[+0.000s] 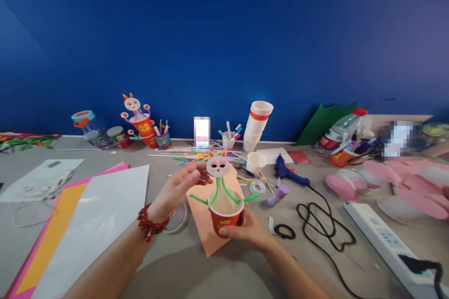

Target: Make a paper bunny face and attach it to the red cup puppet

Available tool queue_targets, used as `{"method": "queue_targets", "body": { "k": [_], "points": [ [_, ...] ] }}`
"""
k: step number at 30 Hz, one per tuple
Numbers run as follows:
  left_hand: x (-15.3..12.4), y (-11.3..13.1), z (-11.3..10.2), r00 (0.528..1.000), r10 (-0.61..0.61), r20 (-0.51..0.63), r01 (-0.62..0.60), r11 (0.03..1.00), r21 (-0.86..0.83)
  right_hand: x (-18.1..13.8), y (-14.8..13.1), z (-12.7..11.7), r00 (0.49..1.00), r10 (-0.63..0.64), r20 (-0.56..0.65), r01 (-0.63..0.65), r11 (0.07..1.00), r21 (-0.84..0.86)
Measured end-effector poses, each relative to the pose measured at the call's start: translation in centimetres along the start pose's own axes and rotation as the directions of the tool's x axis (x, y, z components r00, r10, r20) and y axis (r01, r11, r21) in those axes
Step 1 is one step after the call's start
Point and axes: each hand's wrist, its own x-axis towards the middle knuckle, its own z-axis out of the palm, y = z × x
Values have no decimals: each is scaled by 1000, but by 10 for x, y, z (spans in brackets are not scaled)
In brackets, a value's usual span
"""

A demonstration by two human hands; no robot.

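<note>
My right hand (245,231) is wrapped round a red paper cup (224,217) held just above the table. Green straws (224,191) bend out of the cup, and a round paper rabbit face (218,167) stands on a stick above it. My left hand (182,186), with a red bead bracelet at the wrist, reaches in from the left; its fingertips pinch the left edge of the rabbit face. An orange paper sheet (203,226) lies under the cup.
White, yellow and pink sheets (87,215) lie at left. A blue glue gun (286,173), its black cord (322,224), a glue stick (277,195), tape roll (257,187), loose straws (199,154), stacked cups (257,124), a finished rabbit cup (140,119) and a power strip (382,243) surround the work spot.
</note>
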Motion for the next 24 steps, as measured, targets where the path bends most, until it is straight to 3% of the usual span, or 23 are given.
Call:
{"method": "queue_targets", "body": {
  "k": [3,9,16,24],
  "points": [
    [-14,-22,-8,995,2,-97,-15,992,-129,-2,-3,1,999,39,-9,-38,998,52],
    [-33,-52,-7,984,172,53,-167,982,-94,-1,-8,3,998,-26,62,24,999,40],
    [-31,-54,-9,971,236,48,-239,968,74,2,-7,0,991,-33,127,41,997,-59],
    [-32,-47,-15,948,259,185,-305,906,292,0,-3,-3,990,-21,138,27,999,-40]
  ]
}}
